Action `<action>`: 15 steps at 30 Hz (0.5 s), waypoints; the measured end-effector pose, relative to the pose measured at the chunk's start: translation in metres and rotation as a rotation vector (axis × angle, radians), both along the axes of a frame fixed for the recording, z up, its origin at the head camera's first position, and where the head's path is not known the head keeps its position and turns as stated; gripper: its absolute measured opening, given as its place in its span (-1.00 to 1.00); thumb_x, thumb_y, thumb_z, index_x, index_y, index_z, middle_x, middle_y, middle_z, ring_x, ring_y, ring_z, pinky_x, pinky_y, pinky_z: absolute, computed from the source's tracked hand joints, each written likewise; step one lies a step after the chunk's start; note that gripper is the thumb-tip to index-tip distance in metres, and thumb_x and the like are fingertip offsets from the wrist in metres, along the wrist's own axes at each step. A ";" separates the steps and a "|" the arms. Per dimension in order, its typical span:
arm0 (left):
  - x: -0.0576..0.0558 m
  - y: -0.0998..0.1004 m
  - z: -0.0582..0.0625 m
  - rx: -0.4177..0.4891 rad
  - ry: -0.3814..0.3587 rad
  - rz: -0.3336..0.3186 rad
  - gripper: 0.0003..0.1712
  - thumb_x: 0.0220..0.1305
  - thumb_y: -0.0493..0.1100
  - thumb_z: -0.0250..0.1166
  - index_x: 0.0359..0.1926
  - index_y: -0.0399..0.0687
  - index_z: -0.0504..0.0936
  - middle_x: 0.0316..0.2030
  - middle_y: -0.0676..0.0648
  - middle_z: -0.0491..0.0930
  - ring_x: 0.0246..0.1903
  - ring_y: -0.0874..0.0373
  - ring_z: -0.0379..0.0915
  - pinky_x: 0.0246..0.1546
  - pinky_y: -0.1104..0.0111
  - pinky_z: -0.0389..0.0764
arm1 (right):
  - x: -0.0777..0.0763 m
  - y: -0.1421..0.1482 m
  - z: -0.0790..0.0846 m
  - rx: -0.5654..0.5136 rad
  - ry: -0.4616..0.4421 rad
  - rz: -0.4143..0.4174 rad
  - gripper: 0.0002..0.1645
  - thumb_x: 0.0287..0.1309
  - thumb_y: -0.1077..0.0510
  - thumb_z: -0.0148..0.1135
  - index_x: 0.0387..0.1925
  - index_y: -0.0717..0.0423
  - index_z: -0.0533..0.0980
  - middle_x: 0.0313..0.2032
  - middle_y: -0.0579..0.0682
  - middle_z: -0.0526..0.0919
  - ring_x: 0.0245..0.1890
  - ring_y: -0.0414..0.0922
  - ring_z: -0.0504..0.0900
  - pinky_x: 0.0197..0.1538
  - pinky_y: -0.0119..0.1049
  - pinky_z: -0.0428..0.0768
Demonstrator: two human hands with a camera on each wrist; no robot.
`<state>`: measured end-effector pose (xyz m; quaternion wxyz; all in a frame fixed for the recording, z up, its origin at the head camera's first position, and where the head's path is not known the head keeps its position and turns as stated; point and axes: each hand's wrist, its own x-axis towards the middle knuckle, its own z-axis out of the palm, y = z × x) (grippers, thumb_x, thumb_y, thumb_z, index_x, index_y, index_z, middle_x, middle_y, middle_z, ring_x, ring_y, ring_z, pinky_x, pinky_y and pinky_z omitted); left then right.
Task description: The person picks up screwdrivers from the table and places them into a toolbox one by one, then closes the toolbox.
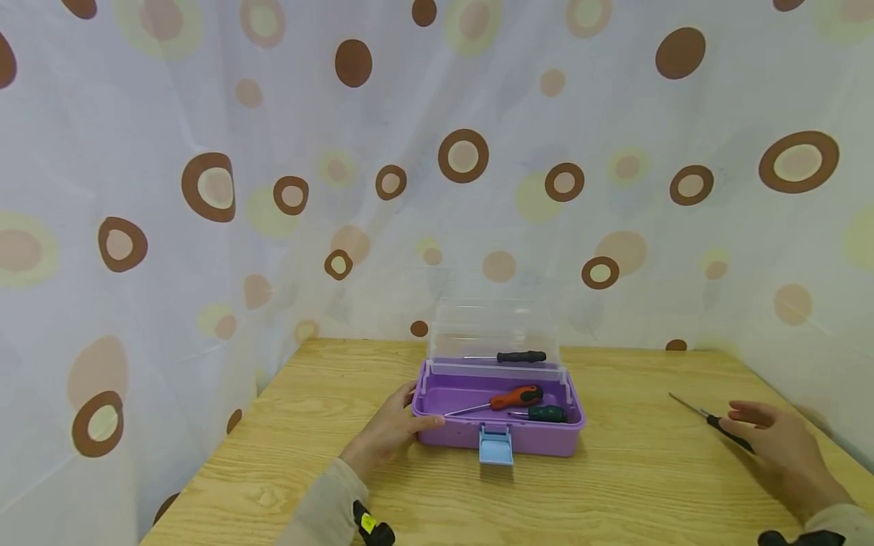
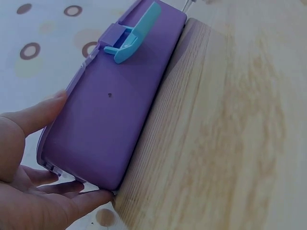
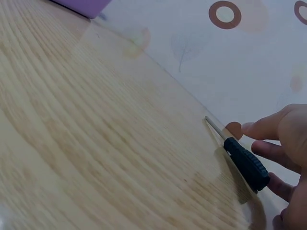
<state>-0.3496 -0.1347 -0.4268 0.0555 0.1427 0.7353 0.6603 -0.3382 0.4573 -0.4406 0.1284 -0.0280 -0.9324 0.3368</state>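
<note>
A purple toolbox (image 1: 539, 440) (image 2: 110, 115) stands mid-table with its clear lid (image 1: 495, 330) raised. Inside lie an orange-handled screwdriver (image 1: 515, 396) and a green-handled one (image 1: 546, 413). A black-handled screwdriver (image 1: 521, 356) shows through the lid. My left hand (image 1: 410, 413) (image 2: 81, 143) holds the box's left end, thumb along the rim, fingers round the corner. At the right, another black-handled screwdriver (image 1: 713, 421) (image 3: 247, 163) lies flat on the table. My right hand (image 1: 740, 425) (image 3: 268, 158) reaches over its handle, fingers extended and touching the handle's end.
A light blue latch (image 1: 496, 447) (image 2: 134, 33) hangs open on the box's front. The wooden table (image 1: 614, 493) is bordered at the back and sides by a spotted curtain (image 1: 437, 152). Bare wood lies between the box and the right hand.
</note>
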 end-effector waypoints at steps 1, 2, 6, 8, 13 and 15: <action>0.000 0.000 0.000 0.003 -0.006 0.000 0.11 0.20 -0.23 0.55 0.58 -0.33 0.05 0.49 -0.46 0.12 0.39 -0.37 0.22 0.36 -0.11 0.34 | -0.001 0.001 0.000 0.012 -0.022 0.000 -0.12 0.49 -0.24 0.12 0.36 0.49 0.33 0.17 0.45 0.56 0.18 0.54 0.34 0.05 0.38 0.40; 0.000 0.000 0.000 0.006 -0.009 -0.001 0.11 0.20 -0.23 0.55 0.58 -0.33 0.05 0.49 -0.47 0.11 0.40 -0.37 0.22 0.36 -0.11 0.34 | -0.001 0.002 0.000 0.009 -0.040 0.000 -0.11 0.48 -0.24 0.15 0.35 0.50 0.33 0.17 0.47 0.55 0.18 0.54 0.34 0.06 0.40 0.38; 0.001 0.000 0.001 0.011 -0.020 -0.005 0.10 0.22 -0.22 0.53 0.59 -0.32 0.04 0.50 -0.46 0.09 0.41 -0.37 0.19 0.37 -0.13 0.31 | -0.002 0.003 -0.001 0.033 -0.094 -0.001 -0.09 0.44 -0.25 0.20 0.33 0.50 0.34 0.23 0.53 0.45 0.16 0.57 0.32 0.06 0.45 0.36; 0.002 0.000 0.001 0.016 -0.022 -0.006 0.10 0.23 -0.23 0.52 0.59 -0.31 0.03 0.50 -0.46 0.08 0.41 -0.38 0.18 0.38 -0.13 0.30 | -0.002 0.003 -0.001 0.033 -0.107 -0.002 -0.11 0.43 -0.24 0.22 0.34 0.48 0.35 0.26 0.55 0.40 0.17 0.58 0.30 0.07 0.45 0.36; 0.002 0.001 0.002 0.024 -0.025 -0.004 0.08 0.24 -0.26 0.51 0.59 -0.31 0.03 0.49 -0.47 0.10 0.40 -0.38 0.20 0.37 -0.13 0.31 | -0.003 0.005 -0.001 0.058 -0.116 0.019 -0.14 0.40 -0.22 0.26 0.32 0.46 0.39 0.27 0.56 0.39 0.15 0.57 0.33 0.05 0.44 0.39; 0.002 0.001 0.002 0.023 -0.027 0.001 0.07 0.24 -0.27 0.50 0.59 -0.31 0.04 0.49 -0.46 0.10 0.40 -0.38 0.20 0.37 -0.13 0.31 | -0.004 0.007 -0.001 0.073 -0.106 0.024 -0.18 0.36 -0.19 0.32 0.29 0.43 0.44 0.24 0.57 0.41 0.12 0.54 0.38 0.02 0.40 0.43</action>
